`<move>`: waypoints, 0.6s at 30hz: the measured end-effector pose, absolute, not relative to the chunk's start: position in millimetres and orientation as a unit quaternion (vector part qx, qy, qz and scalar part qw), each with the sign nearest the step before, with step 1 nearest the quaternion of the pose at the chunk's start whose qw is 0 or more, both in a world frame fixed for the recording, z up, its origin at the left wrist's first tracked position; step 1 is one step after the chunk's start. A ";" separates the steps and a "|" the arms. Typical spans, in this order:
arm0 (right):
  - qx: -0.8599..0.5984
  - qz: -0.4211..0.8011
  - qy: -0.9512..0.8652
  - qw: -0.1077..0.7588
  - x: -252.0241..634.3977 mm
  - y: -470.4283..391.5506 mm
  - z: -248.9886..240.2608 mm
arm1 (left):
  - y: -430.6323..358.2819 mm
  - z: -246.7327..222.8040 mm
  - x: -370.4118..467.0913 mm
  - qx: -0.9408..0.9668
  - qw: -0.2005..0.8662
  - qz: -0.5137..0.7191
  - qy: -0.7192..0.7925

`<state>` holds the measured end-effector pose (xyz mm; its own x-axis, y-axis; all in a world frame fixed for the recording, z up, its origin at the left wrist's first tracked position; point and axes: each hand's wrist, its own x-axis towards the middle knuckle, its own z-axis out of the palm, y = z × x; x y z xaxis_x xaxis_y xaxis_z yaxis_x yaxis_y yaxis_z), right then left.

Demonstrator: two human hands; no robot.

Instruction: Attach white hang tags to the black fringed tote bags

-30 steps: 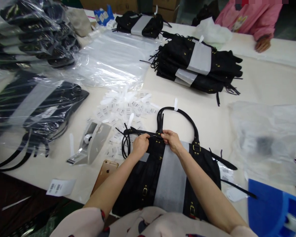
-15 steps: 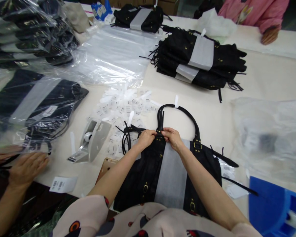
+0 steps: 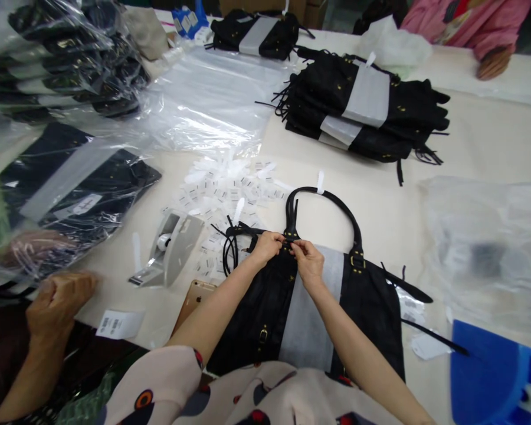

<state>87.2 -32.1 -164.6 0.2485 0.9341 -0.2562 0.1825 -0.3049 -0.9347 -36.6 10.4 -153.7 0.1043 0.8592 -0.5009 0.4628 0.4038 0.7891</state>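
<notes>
The black bag [image 3: 265,307] lies on the table [image 3: 380,218], low in the middle of the frame, with its handle [image 3: 291,213] pointing up the frame. Both hands are close together at the left foot of that handle. The left hand [image 3: 269,247] and the right hand [image 3: 310,262] have their fingertips pinched on the bag there. The bit between them is too small for me to name.

To do this well, I think it helps to keep the pinch small and soft, with one hand holding still while the other does the tiny work. A hard tug could pull the bag crooked. The white tag [image 3: 320,182] on top of the handle is best left unbent.

Half a second ago, the right hand sat a little higher by the handle; now its fingertips are lower. At lower left, a co-worker's hand [image 3: 64,295] was spread out, and now it is curled. Their other hand [image 3: 35,245] has come up to the plastic-wrapped bag [image 3: 115,177].
</notes>
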 end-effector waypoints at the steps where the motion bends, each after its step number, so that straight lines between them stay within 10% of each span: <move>1: -0.671 0.442 -0.428 0.414 87.3 -31.5 -164.7 | 10.0 -151.8 -36.1 0.519 0.532 0.175 0.646; 9: -0.614 0.479 -0.398 0.485 90.6 -27.4 -144.4 | 9.6 -109.9 -63.6 0.691 0.395 0.043 0.604; 18: -0.544 0.582 -0.280 0.536 92.3 -25.6 -133.3 | -12.2 -125.5 -100.2 0.628 0.539 0.101 0.553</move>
<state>92.3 -25.6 -133.3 0.1656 0.9279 -0.3341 -0.3195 -0.2700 -0.9083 -100.2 -12.2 -125.5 0.3689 0.8027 -0.4686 0.5849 0.1913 0.7882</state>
